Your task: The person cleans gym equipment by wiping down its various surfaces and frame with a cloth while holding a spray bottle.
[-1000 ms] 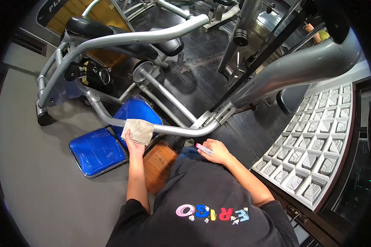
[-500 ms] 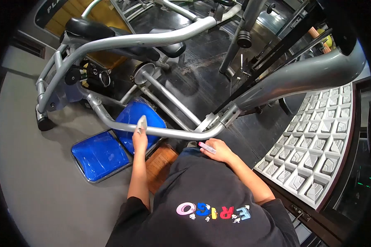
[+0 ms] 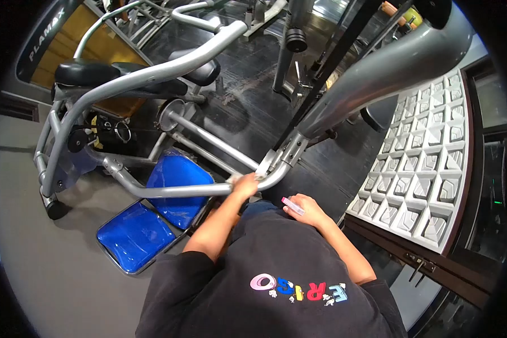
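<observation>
My left hand is closed over the lower grey metal tube of a gym machine, close to its bolted joint. Pale cloth shows at the edges of my fingers, pressed against the tube; most of it is hidden under the hand. Near my lap, my right hand is wrapped round a small translucent container with a pink end, perhaps a small bottle. This hand stays apart from the machine.
A blue folding chair lies on the grey floor at left, partly beneath the tube. A thick grey upright rises at right, beside a white relief panel. Black padded seats stand at upper left.
My left hand has slid right along the tube with the cloth, from above the blue chair to near the joint. The view has shifted; my right hand still holds the small container.
</observation>
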A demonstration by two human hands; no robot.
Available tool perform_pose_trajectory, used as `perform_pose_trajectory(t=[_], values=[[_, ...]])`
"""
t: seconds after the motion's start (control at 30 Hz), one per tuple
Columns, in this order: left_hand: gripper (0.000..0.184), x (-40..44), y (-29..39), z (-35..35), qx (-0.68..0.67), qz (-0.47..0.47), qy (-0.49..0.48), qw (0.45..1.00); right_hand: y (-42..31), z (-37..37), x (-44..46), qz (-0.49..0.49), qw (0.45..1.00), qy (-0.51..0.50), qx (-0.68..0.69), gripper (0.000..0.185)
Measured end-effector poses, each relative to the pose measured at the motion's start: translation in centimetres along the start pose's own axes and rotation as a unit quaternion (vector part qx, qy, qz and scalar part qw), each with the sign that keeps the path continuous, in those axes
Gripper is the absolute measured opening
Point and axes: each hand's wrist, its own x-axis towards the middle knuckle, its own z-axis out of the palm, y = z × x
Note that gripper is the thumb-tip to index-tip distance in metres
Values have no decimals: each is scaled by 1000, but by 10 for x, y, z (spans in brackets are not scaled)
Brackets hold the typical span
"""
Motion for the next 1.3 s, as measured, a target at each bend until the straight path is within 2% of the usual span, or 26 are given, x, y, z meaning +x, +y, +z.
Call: perform_pose_trajectory(t=[0.03,0.1,0.17,0.23,0.3,0.37,0.43,0.5,0.57,0.6,0.63,0.7,0.77,0.8,0.83,0.87,0.9,0.93,0.97,1.03,1.07,1.1,1.17,1.23,1.3], values=[[43,-2,25,7,-28,36,-3,999,1,-1,-4,-1,1000,6,2,33],[41,-15,63,20,-45,41,87,994,0,-4,-11,7,1000,8,7,32],[44,-42,68,29,-36,144,169,974,-1,-8,-16,10,1000,7,12,32],[47,-62,40,23,140,253,152,945,1,-11,-20,-3,1000,15,21,31],[47,-70,-10,12,208,347,123,906,9,-11,-25,-8,1000,10,21,31],[46,-86,-58,-4,265,350,103,892,15,-16,-28,-17,1000,5,17,31],[46,-111,-93,-29,303,304,66,901,19,-20,-35,-17,1000,11,22,31],[48,-131,-119,-45,345,211,60,913,29,-19,-40,-10,1000,3,22,31],[49,-142,-131,-47,303,133,101,938,33,-23,-45,-8,1000,0,23,30],[50,-144,-128,-44,248,111,124,954,34,-24,-48,-10,1000,-4,24,30],[50,-144,-121,-36,248,107,125,955,36,-26,-49,-12,1000,-7,25,30],[51,-140,-89,-15,175,62,219,958,40,-27,-52,-16,999,-11,26,30],[51,-134,-49,12,97,56,267,957,44,-28,-55,-23,999,-13,36,30],[46,-125,-40,22,49,151,270,950,46,-29,-57,-23,999,-14,36,30],[42,-116,-22,42,22,185,265,946,47,-32,-59,-25,999,-13,37,31],[43,-114,7,55,-93,187,222,952,49,-34,-62,-28,999,-12,36,31],[52,-113,32,69,-170,186,173,952,52,-36,-65,-26,999,-10,36,31],[58,-114,56,73,-103,206,164,959,55,-37,-67,-20,999,-4,34,30],[45,-109,69,83,-143,217,131,957,58,-39,-71,-13,999,3,32,30],[36,-95,96,99,-324,173,86,926,62,-45,-78,-1,999,11,36,30],[43,-94,114,80,-323,64,-28,944,64,-49,-82,9,999,17,40,30],[43,-77,115,86,-441,57,-55,894,67,-52,-85,9,999,18,39,30],[43,-51,108,81,-495,44,49,866,72,-57,-94,28,999,22,36,31],[46,-41,110,39,-594,40,109,796,74,-62,-102,38,998,25,43,31],[44,-38,120,-12,-555,71,180,809,77,-67,-108,48,997,31,49,32]])
